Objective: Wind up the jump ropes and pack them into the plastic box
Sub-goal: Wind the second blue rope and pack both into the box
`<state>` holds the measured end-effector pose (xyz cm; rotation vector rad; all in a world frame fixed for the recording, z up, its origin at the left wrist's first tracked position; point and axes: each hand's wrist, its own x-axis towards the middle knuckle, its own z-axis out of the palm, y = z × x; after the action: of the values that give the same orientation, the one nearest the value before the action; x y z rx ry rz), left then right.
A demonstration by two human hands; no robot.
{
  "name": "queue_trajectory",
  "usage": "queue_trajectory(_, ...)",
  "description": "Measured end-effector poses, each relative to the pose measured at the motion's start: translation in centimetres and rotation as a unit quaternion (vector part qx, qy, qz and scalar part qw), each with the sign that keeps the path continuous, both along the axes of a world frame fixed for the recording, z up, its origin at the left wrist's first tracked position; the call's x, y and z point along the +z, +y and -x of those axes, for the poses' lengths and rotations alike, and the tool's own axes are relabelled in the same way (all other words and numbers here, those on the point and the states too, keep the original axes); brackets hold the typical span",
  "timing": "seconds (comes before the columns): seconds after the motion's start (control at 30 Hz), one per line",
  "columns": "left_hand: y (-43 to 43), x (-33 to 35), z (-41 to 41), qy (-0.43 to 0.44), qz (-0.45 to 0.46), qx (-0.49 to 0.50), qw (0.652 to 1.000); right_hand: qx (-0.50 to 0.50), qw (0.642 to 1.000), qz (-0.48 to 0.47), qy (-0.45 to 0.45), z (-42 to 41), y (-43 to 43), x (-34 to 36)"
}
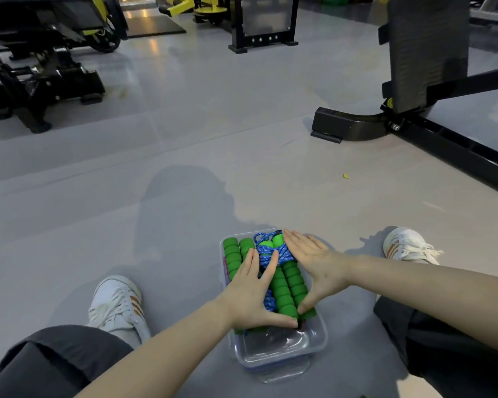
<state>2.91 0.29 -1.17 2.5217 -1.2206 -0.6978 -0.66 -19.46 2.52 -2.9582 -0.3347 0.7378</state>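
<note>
Both hands, left (252, 294) and right (314, 268), press flat-fingered on green foam-handled, blue-corded jump ropes (285, 282) in the clear plastic box (282, 351); packing looks nearly finished.

Pretty dim, flat indoor light here, kinda cool grey. Warm glare streaks hit the floor (153, 50) up around 11 o'clock. A soft shadow (184, 208) stretches toward 11 from the plastic box (279, 357), so light comes from behind the camera. Wide-angle bending at the edges, and 6 o'clock looks smeary.
</note>
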Motion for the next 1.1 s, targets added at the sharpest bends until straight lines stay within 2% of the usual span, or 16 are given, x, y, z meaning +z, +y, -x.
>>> queue_trajectory(0.23,-1.3,-0.9,0.0,-0.132,-0.055,-0.019,0.99,0.05,0.993,0.111,-0.009,-0.9,-0.2,-0.5)
queue_trajectory(0.33,-1.5,-0.8,-0.3,-0.13,-0.077,-0.034,0.988,0.058,0.99,0.126,-0.014,-1.0,-0.1,-0.5)
queue_trajectory(0.47,-1.5,-0.6,-0.4,-0.14,-0.095,-0.037,0.985,0.078,0.994,0.051,-0.052,0.7,-0.5,-1.0)
queue_trajectory(0.53,-1.8,-0.5,-0.4,-0.157,-0.113,-0.038,0.98,0.086,0.994,0.044,-0.053,1.5,-0.6,-1.6)
queue_trajectory(0.67,-2.7,0.0,-0.3,-0.183,-0.157,-0.042,0.969,0.1,0.988,0.117,-0.009,0.6,-0.3,-1.7)
queue_trajectory(0.77,-2.6,0.3,-0.2,-0.172,-0.145,-0.032,0.974,0.106,0.982,0.152,0.021,0.0,0.2,-0.7)
queue_trajectory(0.83,-1.9,0.2,-0.4,-0.169,-0.115,-0.029,0.978,0.061,0.994,0.092,0.026,0.2,0.2,-0.1)
queue_trajectory(0.9,-1.0,0.0,-0.5,-0.171,-0.07,-0.036,0.982,-0.044,0.998,-0.045,0.016,0.7,0.2,0.2)
queue_trajectory(0.97,0.0,0.3,-0.7,-0.183,-0.003,-0.014,0.983,-0.181,0.97,-0.159,-0.037,1.0,0.3,-0.2)
queue_trajectory(1.03,1.0,0.5,-0.6,-0.182,0.065,0.096,0.976,-0.301,0.935,-0.187,-0.033,1.1,0.9,-0.9)
queue_trajectory(1.1,1.6,0.1,-0.4,-0.111,0.079,0.245,0.96,-0.356,0.917,-0.18,0.004,1.2,2.0,-1.7)
